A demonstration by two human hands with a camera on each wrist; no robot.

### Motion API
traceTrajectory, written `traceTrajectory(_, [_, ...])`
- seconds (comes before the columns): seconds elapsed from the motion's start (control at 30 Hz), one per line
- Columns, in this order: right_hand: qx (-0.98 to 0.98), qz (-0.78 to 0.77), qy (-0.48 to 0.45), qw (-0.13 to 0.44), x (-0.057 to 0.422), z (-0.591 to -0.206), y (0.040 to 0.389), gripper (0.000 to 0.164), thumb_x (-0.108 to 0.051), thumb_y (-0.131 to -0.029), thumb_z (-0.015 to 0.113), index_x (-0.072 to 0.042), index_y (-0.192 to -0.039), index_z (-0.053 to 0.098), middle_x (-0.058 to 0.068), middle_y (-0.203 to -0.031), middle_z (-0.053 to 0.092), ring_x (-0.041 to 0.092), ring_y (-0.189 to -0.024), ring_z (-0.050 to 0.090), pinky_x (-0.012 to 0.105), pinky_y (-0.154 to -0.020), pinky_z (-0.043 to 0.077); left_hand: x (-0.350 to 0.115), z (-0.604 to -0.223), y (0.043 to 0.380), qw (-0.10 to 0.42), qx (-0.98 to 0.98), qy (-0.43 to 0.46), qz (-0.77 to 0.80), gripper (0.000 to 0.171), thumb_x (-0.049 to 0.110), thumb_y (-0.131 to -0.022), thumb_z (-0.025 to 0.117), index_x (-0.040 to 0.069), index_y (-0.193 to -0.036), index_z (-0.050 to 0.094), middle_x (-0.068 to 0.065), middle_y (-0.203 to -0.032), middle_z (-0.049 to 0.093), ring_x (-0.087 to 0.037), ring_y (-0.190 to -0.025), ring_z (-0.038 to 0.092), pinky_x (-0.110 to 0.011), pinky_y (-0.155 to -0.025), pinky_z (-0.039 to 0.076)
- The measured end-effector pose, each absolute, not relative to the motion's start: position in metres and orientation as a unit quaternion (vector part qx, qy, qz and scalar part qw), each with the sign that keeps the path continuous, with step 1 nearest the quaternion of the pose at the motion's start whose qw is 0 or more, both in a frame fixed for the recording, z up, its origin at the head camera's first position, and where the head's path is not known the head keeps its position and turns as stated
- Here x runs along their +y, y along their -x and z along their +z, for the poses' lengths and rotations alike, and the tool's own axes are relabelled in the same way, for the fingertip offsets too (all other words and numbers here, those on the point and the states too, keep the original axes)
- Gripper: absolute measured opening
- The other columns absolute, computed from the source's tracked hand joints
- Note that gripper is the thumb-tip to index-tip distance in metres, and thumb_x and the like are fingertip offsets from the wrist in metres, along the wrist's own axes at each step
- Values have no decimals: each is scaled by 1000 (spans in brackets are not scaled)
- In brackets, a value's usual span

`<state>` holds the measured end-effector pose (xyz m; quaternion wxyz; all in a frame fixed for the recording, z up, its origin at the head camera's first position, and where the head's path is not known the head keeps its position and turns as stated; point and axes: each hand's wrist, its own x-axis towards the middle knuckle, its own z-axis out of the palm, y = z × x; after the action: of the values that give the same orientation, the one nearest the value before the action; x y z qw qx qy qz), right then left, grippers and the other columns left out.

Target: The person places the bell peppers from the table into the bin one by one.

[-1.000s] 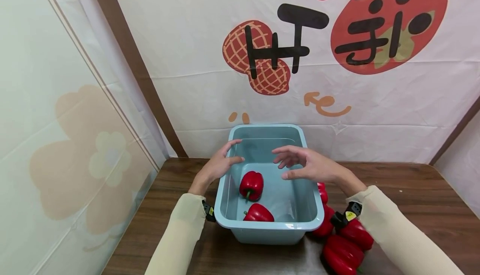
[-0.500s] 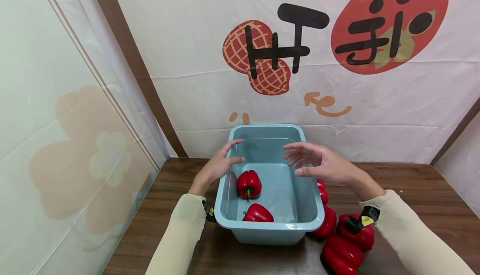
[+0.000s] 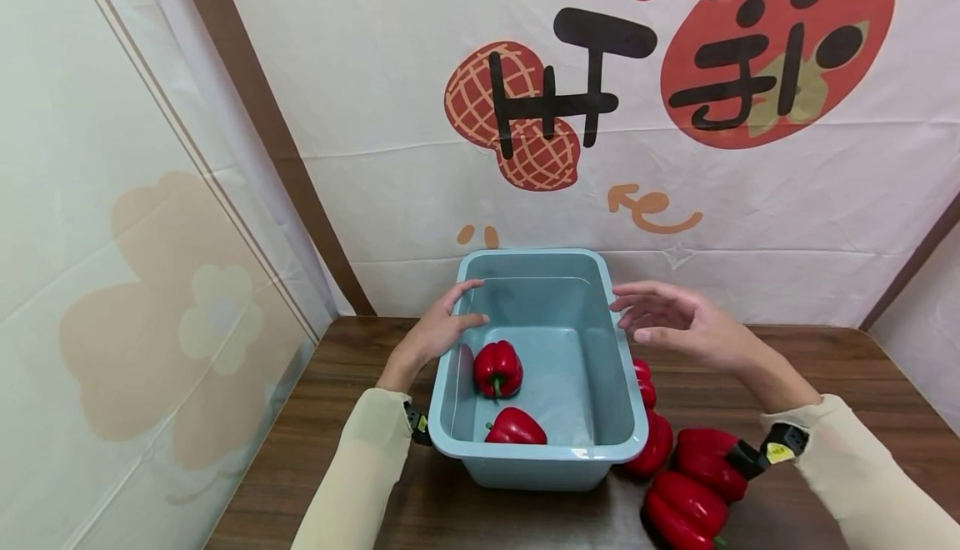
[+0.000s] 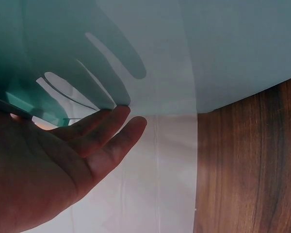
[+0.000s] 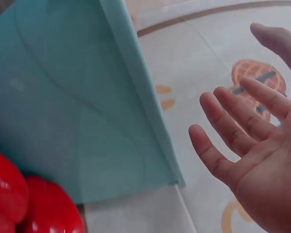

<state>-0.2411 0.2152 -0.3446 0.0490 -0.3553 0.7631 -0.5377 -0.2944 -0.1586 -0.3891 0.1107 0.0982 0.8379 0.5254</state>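
A light blue plastic basin (image 3: 536,471) holds two red bell peppers, one (image 3: 498,368) at the left of its floor and another (image 3: 516,427) near the front wall. My left hand (image 3: 437,329) rests at the basin's left rim, thumb and index finger reaching over it. In the left wrist view, the other fingers (image 4: 109,141) extend nearly straight beside the basin's outer wall (image 4: 223,53). My right hand (image 3: 686,327) hovers at the right rim with spread, slightly bent fingers and nothing in it. The right wrist view shows its bare palm (image 5: 266,189).
Several more red bell peppers lie right of the basin on the brown wooden table (image 3: 847,383), among them a front one (image 3: 686,510) and one beside the wall (image 3: 651,446). A white printed cloth (image 3: 375,117) hangs behind.
My right hand has moved right, from above the basin's inside to its right rim. The left pepper in the basin has shifted slightly left. My left hand stays put.
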Motion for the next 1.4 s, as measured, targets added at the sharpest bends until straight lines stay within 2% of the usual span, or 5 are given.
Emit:
traceTrajectory(0.5, [777, -542, 320, 25, 262, -376, 251, 42, 3, -95, 56, 1, -136, 53, -2, -121, 66, 13, -105, 66, 23, -87, 54, -159, -390, 295, 115, 836, -99, 527, 62, 31, -95, 61, 35, -150, 34, -11, -158, 30, -38, -128, 50, -63, -95, 47])
traceTrajectory(0.67, [812, -513, 276, 40, 271, -399, 258, 40, -7, -95, 62, -2, -135, 55, 2, -120, 65, 11, -105, 65, 23, -86, 54, -159, -390, 297, 115, 836, -102, 526, 62, 30, -95, 61, 34, -150, 35, -12, -158, 30, -38, -126, 51, -63, -95, 47])
traceTrajectory(0.83, [835, -486, 245, 76, 273, -424, 263, 42, -17, -94, 66, -7, -135, 56, 10, -126, 62, 20, -110, 64, 25, -86, 55, -159, -390, 296, 115, 837, -103, 525, 62, 31, -95, 62, 34, -151, 34, -11, -158, 30, -38, -127, 50, -63, -95, 47])
traceTrajectory(1.03, [827, -477, 268, 129, 267, -442, 267, 50, -18, -94, 65, -2, -139, 50, 24, -135, 55, 41, -117, 58, 28, -86, 55, -159, -390, 296, 115, 837, -102, 524, 62, 31, -95, 61, 35, -150, 34, -11, -158, 30, -38, -127, 50, -64, -95, 47])
traceTrajectory(1.4, [824, -470, 271, 163, 259, -456, 270, 49, -18, -96, 64, -3, -140, 51, 18, -132, 60, 35, -117, 61, 26, -87, 54, -159, -390, 296, 113, 836, -101, 528, 62, 30, -95, 61, 34, -150, 35, -11, -158, 31, -39, -127, 50, -64, -95, 46])
